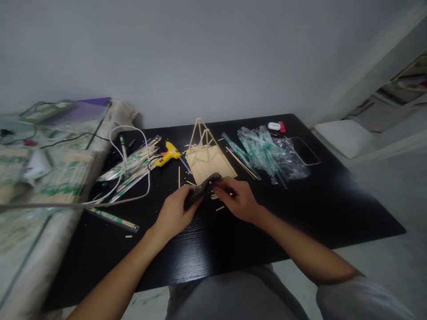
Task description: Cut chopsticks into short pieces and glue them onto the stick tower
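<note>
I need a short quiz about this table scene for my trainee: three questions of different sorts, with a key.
1. Which of the person's hands grips the dark, elongated handheld tool?
2. True or false: in the picture, the yellow plastic glue gun lies left of the pale wooden triangular frame.
3. Fill in: the clear plastic wrappers right of the frame bear ____ markings.

Key: 1. The left hand. 2. True. 3. Green.

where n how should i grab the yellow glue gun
Probably best by its handle, coming from the near left: the yellow glue gun lies with that handle pointing left and slightly toward you, and the orange trigger beside it, within finger reach.
</note>
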The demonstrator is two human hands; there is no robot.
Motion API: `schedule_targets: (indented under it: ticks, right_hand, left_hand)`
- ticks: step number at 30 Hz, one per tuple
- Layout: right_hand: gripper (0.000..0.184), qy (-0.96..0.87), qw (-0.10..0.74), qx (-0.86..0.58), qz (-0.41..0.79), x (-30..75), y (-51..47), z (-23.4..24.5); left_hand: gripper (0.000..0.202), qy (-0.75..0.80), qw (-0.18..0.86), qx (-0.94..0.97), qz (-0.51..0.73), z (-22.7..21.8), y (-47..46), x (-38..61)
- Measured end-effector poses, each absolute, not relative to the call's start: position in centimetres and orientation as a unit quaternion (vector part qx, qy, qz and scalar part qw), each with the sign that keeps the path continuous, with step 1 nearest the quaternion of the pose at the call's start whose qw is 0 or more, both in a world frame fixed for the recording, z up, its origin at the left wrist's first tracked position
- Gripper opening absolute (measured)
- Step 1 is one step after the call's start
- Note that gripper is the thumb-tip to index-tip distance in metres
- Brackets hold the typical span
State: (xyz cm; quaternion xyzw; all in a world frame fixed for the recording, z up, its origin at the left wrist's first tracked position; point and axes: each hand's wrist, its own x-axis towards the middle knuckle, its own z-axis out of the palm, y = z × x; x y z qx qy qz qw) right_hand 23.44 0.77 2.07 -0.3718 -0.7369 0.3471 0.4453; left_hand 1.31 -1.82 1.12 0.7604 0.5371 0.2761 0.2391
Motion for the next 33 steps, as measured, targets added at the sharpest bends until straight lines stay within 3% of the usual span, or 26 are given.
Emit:
schedule_targets:
  ticks: [33]
  right_hand:
    - [0.012, -0.728, 0.437, -0.38, 0.368, 23.33, 0.82, 1.78]
  left_hand:
    - [0.018, 0.562, 0.255, 0.746, 0.25, 1.49, -1.79, 1.62]
